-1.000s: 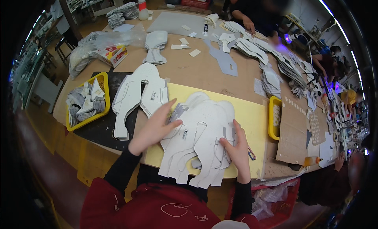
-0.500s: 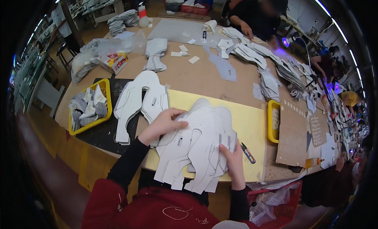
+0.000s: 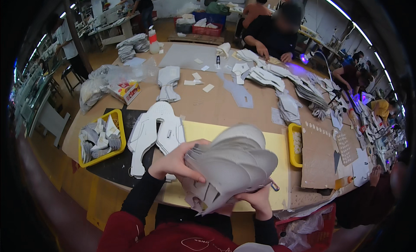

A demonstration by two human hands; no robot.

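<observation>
A thick stack of shoe upper pieces [image 3: 236,163] is held up off the table between my two hands, bent so that its layers fan apart and greyish undersides show. My left hand [image 3: 175,162] grips the stack's left edge, thumb on the near face and fingers behind. Low on the right side, my right hand [image 3: 258,201] clasps the pieces, its fingertips partly hidden. Below the stack lies a yellow board [image 3: 279,154]. Thread snips [image 3: 274,185] poke out beside it, mostly covered. To the left, another pile of white shoe uppers [image 3: 143,133] rests on a black mat [image 3: 110,172].
A yellow basket [image 3: 124,141] of small cut parts stands at the left; another yellow basket [image 3: 291,143] is at the right. Plastic bags [image 3: 97,85] and a spray bottle [image 3: 154,42] lie farther back. A co-worker [image 3: 275,33] handles pieces across the table. A red crate [image 3: 327,228] sits low right.
The stack has gone from lying spread with white faces up to being lifted and curled, undersides showing. My right hand has moved down beneath its edge. The view has tilted up.
</observation>
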